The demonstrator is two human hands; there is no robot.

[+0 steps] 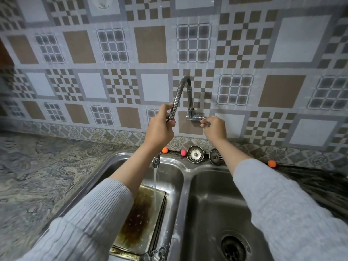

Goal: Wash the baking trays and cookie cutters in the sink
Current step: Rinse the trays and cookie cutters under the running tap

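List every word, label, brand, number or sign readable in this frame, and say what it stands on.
None can be read.
Tap: bare metal, no brand or marking visible.
Hose, held by the left hand: no text.
Baking trays in the sink: stains only, no stamp visible.
Strainers: no lettering visible.
Top wall tile: a faint emblem, too blurred to tell whether it holds text.

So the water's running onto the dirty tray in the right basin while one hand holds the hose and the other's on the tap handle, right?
Not quite: the head view shows the water landing on the dirty tray in the left basin, not the right. The rest stands.
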